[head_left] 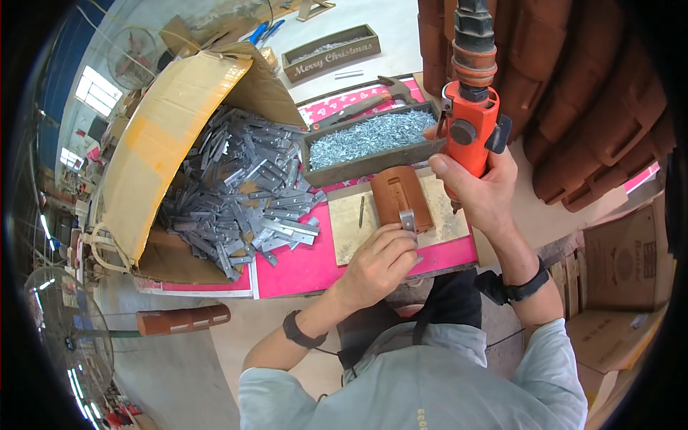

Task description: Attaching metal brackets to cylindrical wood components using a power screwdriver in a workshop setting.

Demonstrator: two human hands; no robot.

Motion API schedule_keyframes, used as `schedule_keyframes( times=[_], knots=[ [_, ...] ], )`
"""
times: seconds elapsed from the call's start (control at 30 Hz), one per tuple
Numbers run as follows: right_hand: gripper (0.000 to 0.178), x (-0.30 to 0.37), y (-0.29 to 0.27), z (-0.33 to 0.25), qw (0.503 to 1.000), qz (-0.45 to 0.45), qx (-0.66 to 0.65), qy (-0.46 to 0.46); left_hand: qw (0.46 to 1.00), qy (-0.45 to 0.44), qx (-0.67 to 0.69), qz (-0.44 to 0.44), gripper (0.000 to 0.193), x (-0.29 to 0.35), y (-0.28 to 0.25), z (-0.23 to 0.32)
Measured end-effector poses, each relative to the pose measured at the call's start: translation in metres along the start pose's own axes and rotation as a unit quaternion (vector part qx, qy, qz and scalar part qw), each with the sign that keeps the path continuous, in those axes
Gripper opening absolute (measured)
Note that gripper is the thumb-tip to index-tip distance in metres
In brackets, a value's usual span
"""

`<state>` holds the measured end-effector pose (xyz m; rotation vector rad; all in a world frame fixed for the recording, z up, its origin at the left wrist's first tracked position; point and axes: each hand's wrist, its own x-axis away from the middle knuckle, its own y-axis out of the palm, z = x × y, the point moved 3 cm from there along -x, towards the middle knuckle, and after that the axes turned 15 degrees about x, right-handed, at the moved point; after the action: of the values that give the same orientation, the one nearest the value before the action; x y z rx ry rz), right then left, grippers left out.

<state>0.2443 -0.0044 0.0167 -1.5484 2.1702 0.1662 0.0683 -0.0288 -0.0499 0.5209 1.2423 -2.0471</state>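
Brown curved tile (384,200) lies nine o'clock from the tip of my orange power driver (469,147), axis nearly twelve-to-six; my left hand (382,262) (the nearer one) pinches metal strip (408,218) at its six-o'clock end, my right hand (491,185) clasps the driver.

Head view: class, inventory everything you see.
Curved piece: one, brown, on board
Slotted piece: one, brown, lower left
Strip: one, silver, at curved piece
Tool: one, orange, upper right
Board: one, pale, centre
Pin: one, dark, on board
Carton: one, brown, left
Loose strips: many, grey, carton mouth
Tray: one, brown, behind board
Fasteners: many, silver, in tray
Hammer: one, dark, behind tray
Far box: one, brown, top
Stacks: several, brown, upper right
Fans: two, grey, left
Boxes: several, brown, lower right
Left hand: one, bare, at strip
Right hand: one, bare, around tool
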Motion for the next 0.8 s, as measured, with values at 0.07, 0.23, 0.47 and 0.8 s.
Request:
schedule_keyframes(
  times=[0.07,0.23,0.47,0.8],
  knots=[
    [0.038,0.0,0.0,-0.001,1.0,-0.006,-0.005,0.013,1.0,-0.01,-0.012,0.017,0.024,-0.002,-0.001,-0.004],
    [0.038,0.0,0.0,0.002,1.0,-0.014,0.023,0.003,0.997,-0.079,0.006,-0.003,0.036,-0.018,-0.01,-0.004],
    [0.04,-0.002,0.002,0.005,0.998,-0.003,0.039,-0.045,0.991,-0.124,0.01,-0.038,0.045,-0.015,-0.013,-0.013],
    [0.04,-0.002,0.005,0.003,0.998,-0.021,0.048,-0.017,0.923,-0.36,0.138,0.002,0.067,-0.013,-0.013,-0.058]
  ],
)
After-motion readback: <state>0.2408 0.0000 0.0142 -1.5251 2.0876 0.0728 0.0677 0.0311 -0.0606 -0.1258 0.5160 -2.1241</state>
